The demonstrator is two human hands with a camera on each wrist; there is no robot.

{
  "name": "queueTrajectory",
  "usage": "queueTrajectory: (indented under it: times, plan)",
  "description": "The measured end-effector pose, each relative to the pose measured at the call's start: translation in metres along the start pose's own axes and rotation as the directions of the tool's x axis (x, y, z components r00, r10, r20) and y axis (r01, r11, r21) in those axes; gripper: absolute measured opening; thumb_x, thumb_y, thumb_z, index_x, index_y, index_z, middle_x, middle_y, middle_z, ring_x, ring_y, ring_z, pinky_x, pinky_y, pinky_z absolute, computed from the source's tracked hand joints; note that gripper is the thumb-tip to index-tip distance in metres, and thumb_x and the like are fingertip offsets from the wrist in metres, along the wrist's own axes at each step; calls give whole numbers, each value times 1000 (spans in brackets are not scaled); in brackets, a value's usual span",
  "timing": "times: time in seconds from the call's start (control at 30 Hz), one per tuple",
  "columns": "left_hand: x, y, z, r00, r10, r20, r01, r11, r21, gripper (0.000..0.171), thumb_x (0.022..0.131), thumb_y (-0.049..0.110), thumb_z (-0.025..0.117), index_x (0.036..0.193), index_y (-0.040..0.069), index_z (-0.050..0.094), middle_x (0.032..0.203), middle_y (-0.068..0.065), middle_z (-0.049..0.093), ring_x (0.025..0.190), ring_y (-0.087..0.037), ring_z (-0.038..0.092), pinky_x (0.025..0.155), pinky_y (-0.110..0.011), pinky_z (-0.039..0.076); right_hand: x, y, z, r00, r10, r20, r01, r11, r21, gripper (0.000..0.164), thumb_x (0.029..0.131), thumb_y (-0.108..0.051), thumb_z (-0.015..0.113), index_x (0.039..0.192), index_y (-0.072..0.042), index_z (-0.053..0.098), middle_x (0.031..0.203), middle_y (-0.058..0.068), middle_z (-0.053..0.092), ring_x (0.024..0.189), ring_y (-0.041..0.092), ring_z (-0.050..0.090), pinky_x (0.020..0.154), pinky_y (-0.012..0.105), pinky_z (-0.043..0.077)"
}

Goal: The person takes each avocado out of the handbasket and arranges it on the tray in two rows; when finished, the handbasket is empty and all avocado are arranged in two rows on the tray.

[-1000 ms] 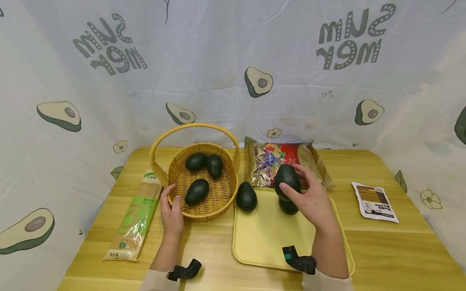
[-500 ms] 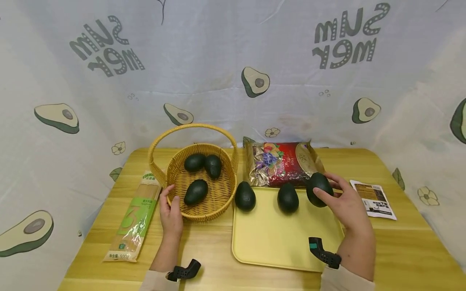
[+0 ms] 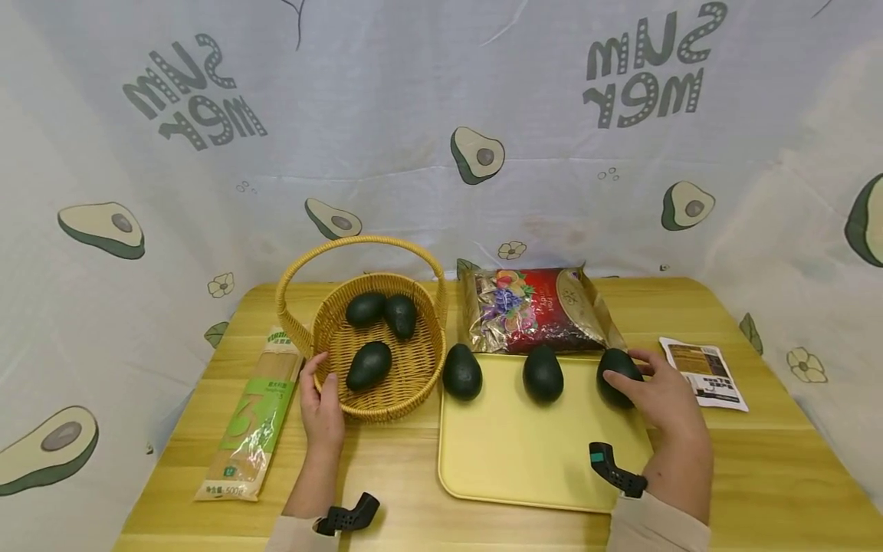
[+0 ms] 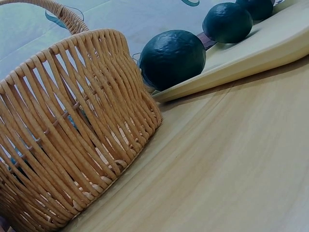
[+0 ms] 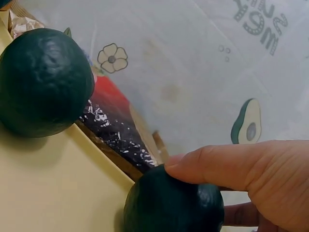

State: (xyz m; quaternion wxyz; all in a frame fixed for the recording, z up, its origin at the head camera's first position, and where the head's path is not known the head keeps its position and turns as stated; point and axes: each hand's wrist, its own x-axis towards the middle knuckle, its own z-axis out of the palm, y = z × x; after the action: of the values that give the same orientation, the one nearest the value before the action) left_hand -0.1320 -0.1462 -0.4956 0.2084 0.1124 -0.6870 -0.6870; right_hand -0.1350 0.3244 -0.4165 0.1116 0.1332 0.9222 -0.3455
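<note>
My right hand grips a dark green avocado at the far right corner of the yellow tray. In the right wrist view the thumb lies over the top of this avocado. Two more avocados, one in the middle and one at the left, stand in a row along the tray's back edge. My left hand holds the near left rim of the wicker basket, thumb and fingers around the rim. Three avocados lie inside the basket, one of them nearest the front.
A red and gold candy bag lies right behind the tray. Left of the basket is a spaghetti pack. A small white and brown packet lies at the right. The basket's tall handle arches upward; a printed curtain hangs behind.
My right hand has carried its avocado rightward from above the middle avocado and lowered it to the tray's back right corner. The left hand keeps its hold on the basket.
</note>
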Motion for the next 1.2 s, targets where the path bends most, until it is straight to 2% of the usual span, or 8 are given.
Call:
queueTrajectory:
  times: [0.2,0.5,0.8,1.0,1.13,1.2]
  plan:
    - [0,-1,0,1000,5,0,-5,1000,-3,40,104,7,43,143,1,45,160,-7,37,154,-21,21,123,-52,15,3,1,4,1000,-16,-5,16,1000,23,86,99,-54,58,160,-2,25,155,38,32,133,59,37,104,69,36]
    - [0,0,0,1000,3,9,-3,1000,-1,40,104,9,43,144,2,44,161,-6,35,155,-22,19,123,-54,13,2,-1,1,999,-7,44,6,1000,31,87,101,-53,54,160,0,19,154,41,29,132,58,39,104,68,36]
    - [-1,0,0,1000,4,0,-4,1000,0,40,105,10,44,144,1,45,162,-7,35,155,-22,18,124,-54,13,-2,-5,-2,1000,3,30,-4,999,47,93,100,-55,55,162,-1,12,158,39,23,138,60,32,106,69,35]
    - [-1,-1,1,1000,14,-4,-14,1000,7,40,104,9,43,143,0,45,161,-9,35,155,-23,19,124,-54,13,-17,-16,-8,996,-11,-93,22,992,122,90,100,-57,54,164,-7,15,163,33,23,143,57,30,104,69,38]
    - [0,-1,1,1000,18,-6,-18,1000,6,40,104,9,43,143,0,45,161,-9,36,154,-23,20,123,-53,14,-30,-32,-9,977,-58,-204,99,976,195,82,100,-52,58,163,-11,24,163,27,31,143,53,34,107,66,38]
    - [0,-1,1,1000,20,-9,-19,1000,10,39,104,9,44,142,0,45,160,-9,37,154,-23,21,123,-53,15,-36,-42,-9,965,-89,-246,142,968,207,79,99,-50,60,162,-14,29,162,22,35,143,49,39,109,60,41]
